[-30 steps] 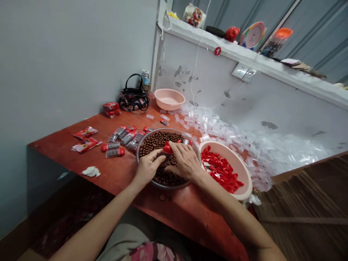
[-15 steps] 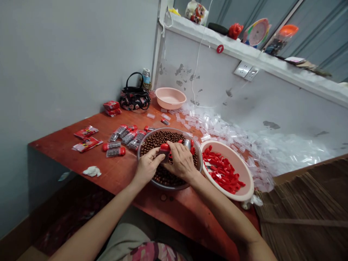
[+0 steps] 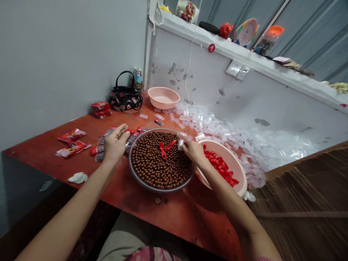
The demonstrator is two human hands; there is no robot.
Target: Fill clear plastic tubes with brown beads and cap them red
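The right hand (image 3: 193, 149) pinched a small container (image 3: 180, 145) at the bowl (image 3: 162, 189) of brown balls (image 3: 152, 170); the left hand (image 3: 115, 143) curled loosely by capped packs (image 3: 98, 150), its hold unclear.

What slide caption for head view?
Left hand near red-capped clear plastic containers, right hand at silvery object over round grey bowl of brown balls.

Right hand (image 3: 192, 149) grasping clear container (image 3: 180, 144) by brown balls (image 3: 152, 163); left hand (image 3: 115, 144) near packs (image 3: 105, 136).

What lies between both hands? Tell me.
Between left hand and right hand, the head view shows red-capped packs, then a bowl of brown balls and red pieces.
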